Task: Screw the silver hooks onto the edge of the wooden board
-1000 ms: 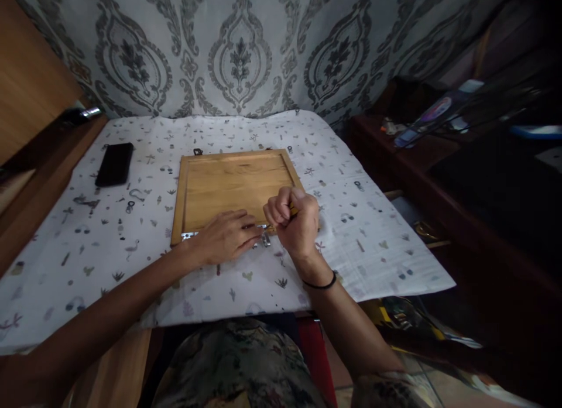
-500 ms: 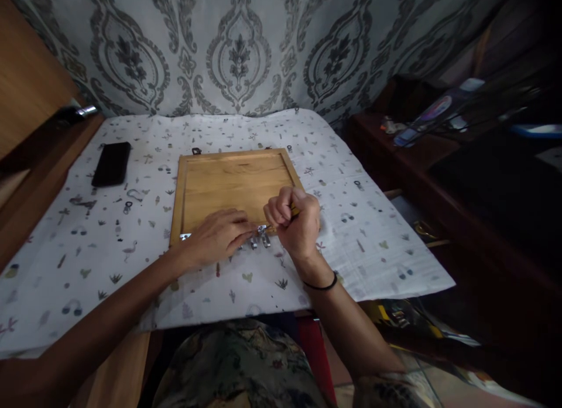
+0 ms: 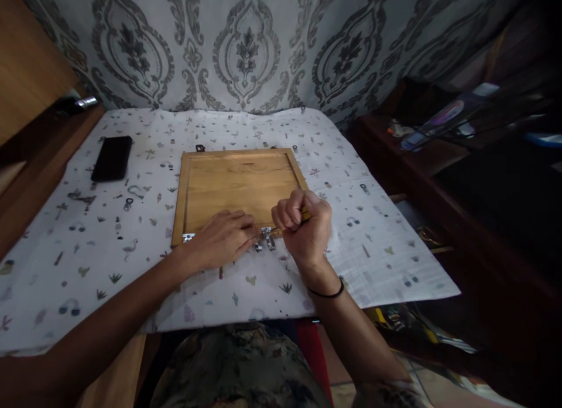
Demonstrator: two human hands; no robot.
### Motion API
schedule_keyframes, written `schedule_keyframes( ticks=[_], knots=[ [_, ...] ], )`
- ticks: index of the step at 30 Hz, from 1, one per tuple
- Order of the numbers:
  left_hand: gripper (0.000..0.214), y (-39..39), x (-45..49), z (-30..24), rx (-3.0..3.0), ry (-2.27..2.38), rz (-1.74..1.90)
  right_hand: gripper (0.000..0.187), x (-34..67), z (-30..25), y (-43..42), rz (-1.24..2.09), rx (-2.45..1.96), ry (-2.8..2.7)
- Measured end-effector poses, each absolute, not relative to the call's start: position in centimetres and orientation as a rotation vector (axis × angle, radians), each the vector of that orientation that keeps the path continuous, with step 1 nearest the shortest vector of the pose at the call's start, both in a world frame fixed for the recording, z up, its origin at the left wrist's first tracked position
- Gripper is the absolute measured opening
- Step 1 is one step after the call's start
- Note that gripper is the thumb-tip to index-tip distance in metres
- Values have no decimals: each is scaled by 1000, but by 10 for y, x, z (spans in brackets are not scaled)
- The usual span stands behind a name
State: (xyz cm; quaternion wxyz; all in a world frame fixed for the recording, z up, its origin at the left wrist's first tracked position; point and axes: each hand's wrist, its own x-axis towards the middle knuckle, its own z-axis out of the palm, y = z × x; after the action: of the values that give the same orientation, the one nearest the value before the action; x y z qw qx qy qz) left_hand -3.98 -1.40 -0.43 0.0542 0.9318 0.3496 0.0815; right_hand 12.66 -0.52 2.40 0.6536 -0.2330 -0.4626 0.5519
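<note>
A framed wooden panel (image 3: 246,185) lies flat on the patterned white cloth. At its near edge sits a small silver metal latch (image 3: 266,231), with curved metal parts hanging over the edge. My left hand (image 3: 226,241) rests across that edge, thumb and fingertips closed together at the latch's left side. In a closed fist, my right hand (image 3: 305,226) grips a screwdriver (image 3: 306,213) with a yellow and black handle, mostly hidden by the fingers. Its thin shaft points left to the latch; the tip is too small to make out. A silver corner piece (image 3: 188,237) is at the panel's near left.
A black phone (image 3: 112,158) lies on the cloth (image 3: 149,273) at the left. Wooden furniture (image 3: 35,74) borders the left side. At the right, a dark red cabinet (image 3: 381,144) carries a clear bottle (image 3: 452,115). A patterned curtain (image 3: 246,51) hangs behind.
The view has shifted slightly, so panel and hands appear a little further right. My right fist has turned slightly around the screwdriver; my left hand stays at the latch.
</note>
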Motion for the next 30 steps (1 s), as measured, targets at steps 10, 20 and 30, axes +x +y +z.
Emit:
schedule_keyframes(
  ticks=[10,20,30],
  knots=[
    [38,-20,-34,3,2833,1154,81,59,122,25,-7,1180,-538,-1079],
    [39,-19,-34,1,2812,1164,87,52,128,26,-4,1188,-555,-1035],
    [35,-18,-36,-4,2793,1134,167,50,144,29,-8,1184,-550,-944]
  ],
)
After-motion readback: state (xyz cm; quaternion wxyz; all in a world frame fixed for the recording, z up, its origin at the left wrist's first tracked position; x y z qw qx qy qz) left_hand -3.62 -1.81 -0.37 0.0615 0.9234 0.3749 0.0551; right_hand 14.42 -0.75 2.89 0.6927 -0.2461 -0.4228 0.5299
